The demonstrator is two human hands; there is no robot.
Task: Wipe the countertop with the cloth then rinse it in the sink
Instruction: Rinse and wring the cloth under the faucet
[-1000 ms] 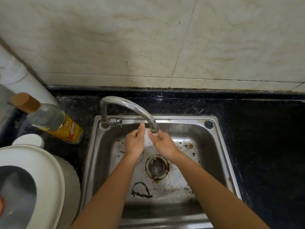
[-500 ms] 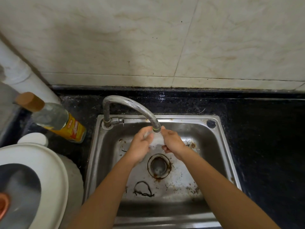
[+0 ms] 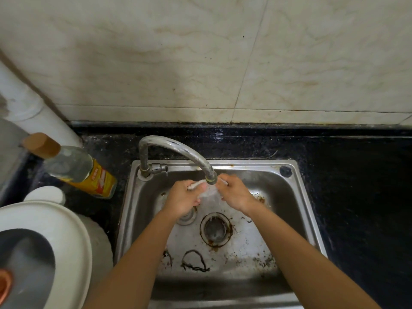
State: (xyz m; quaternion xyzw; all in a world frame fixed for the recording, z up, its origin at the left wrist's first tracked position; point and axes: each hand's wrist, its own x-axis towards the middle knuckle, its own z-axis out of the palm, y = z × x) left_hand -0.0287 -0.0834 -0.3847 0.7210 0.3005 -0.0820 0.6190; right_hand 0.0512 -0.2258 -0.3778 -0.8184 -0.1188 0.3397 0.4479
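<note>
hands: two, left hand (image 3: 182, 198), right hand (image 3: 236, 194)
cloth (image 3: 207, 194): one
sink (image 3: 133, 197): one
tap (image 3: 178, 146): one
drain (image 3: 215, 228): one
countertop (image 3: 356, 186): one
bottle (image 3: 75, 168): one
pipe (image 3: 26, 108): one
white appliance (image 3: 73, 241): one

Showing matt steel sink (image 3: 297, 197) rusting in spots, shiny metal faucet (image 3: 178, 145), glossy speckled black countertop (image 3: 347, 175) along back edge, thin white cloth (image 3: 197, 183) looking wet, smooth marbled wall tiles (image 3: 156, 63).
</note>
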